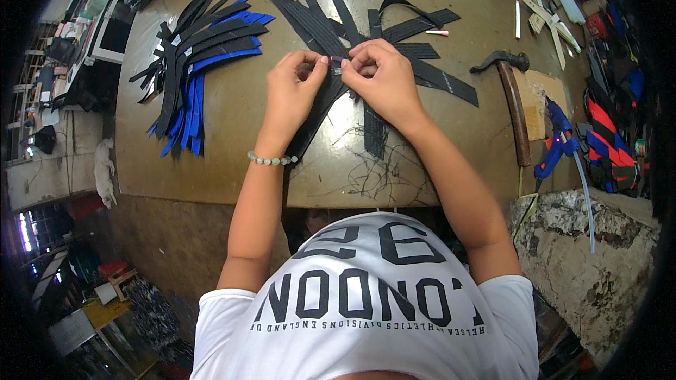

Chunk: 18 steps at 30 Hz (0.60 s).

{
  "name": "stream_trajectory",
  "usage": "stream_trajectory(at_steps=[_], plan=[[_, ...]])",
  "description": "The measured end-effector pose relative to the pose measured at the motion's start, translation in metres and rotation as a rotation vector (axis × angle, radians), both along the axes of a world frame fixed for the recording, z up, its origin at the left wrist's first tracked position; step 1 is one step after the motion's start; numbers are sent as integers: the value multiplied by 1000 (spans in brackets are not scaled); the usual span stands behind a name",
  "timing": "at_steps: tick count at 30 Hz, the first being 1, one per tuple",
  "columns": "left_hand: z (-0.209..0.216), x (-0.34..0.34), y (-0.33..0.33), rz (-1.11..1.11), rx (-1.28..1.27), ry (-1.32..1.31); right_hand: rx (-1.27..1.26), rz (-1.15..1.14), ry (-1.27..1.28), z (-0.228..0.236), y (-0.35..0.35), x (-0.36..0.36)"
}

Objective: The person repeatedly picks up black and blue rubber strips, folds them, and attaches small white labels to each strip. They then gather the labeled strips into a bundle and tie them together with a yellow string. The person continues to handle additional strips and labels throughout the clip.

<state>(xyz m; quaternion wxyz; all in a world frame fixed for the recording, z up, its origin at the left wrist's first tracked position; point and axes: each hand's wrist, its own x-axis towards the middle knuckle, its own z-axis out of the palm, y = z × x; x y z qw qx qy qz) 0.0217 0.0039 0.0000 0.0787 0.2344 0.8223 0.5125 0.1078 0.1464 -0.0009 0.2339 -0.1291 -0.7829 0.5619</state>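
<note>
Near the middle of the table, my left hand point(290, 88) and my right hand point(384, 83) work close together. Thumb and forefinger of each are pinched on a black strap point(310, 132), at a small dark purplish spot between the fingertips. A small pale mark shows just under it. The strap slants down toward the table's near edge, beside my left wrist. Behind and around my hands, several flat black webbing straps point(299, 17) fan out in a loose heap, one of them curled into a loop. My fingers partly hide the heap's centre.
Left on the table point(239, 162) lies a bundle of black and blue straps point(204, 49). To the right are a hammer point(512, 105), cardboard point(549, 91) and a blue glue gun point(556, 137). Loose threads point(391, 172) lie near the front edge. A small pale stick point(437, 32) lies beyond my right hand.
</note>
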Motion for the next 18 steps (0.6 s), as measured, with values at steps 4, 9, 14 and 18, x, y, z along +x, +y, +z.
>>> stream_trajectory(at_steps=[4, 9, 14, 18], plan=[[3, 2, 0, -8, 2, 7, 145, -2, -18, -2, -2, 0], [20, 10, 0, 0, -209, 16, -266, 0, 3, -2, 5, -2], [53, 5, -8, 0, -171, 228, -694, -38, 194, 5, 30, 0], [75, -47, -65, 335, -110, 841, -698, -125, 225, 11, 41, 5]])
